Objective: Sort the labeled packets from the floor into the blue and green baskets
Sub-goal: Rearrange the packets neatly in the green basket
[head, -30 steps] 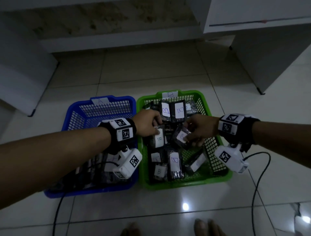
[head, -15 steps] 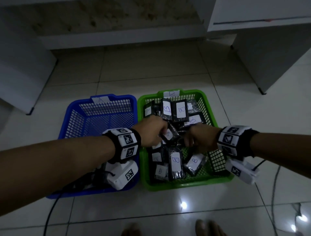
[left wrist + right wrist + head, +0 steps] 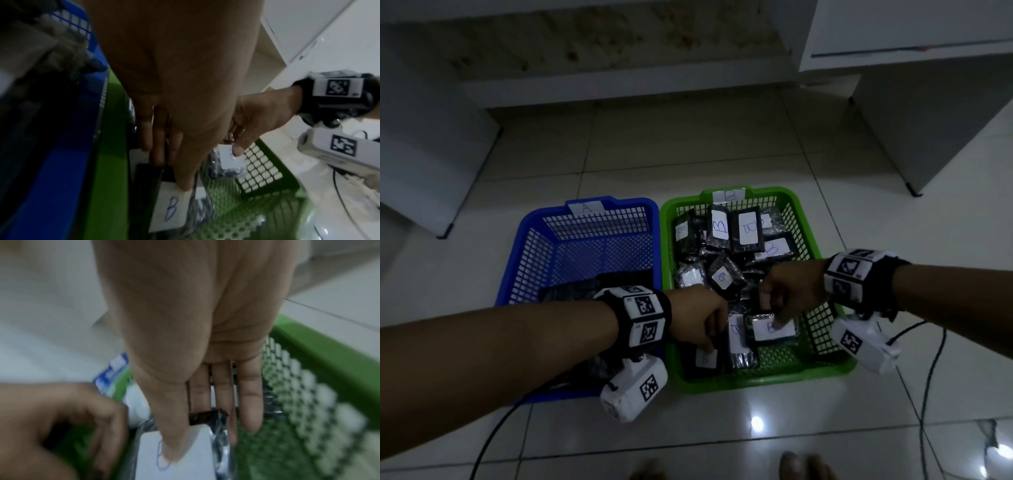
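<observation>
My 2 hands each pinch a B packet in the green basket (image 3: 825, 368): left hand (image 3: 700, 320), right hand (image 3: 789, 291).

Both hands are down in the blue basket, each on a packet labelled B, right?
Not the blue one. In the head view the left hand and right hand are in the green basket, each on a B packet.
</observation>
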